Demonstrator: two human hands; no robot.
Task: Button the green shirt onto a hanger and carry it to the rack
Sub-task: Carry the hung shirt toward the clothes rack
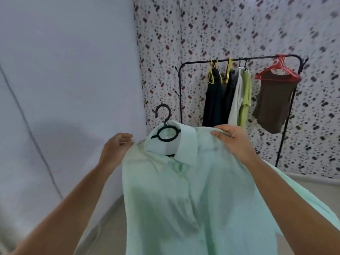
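A pale green shirt (184, 199) hangs on a black hanger (166, 129) held up in front of me, its collar folded and its front placket closed. The hanger's hook sticks up above the collar. My left hand (116, 148) grips the shirt's left shoulder with curled fingers. At the right shoulder, my right hand (231, 138) pinches the fabric. The black clothes rack (239, 58) stands farther back on the right, against the wall.
On the rack hang dark garments on yellow hangers (213, 70), a white and a lime shirt (244, 96), and a brown top (272, 102) on red hangers. A spotted cloth (202, 24) covers the back wall; a plain white wall is left.
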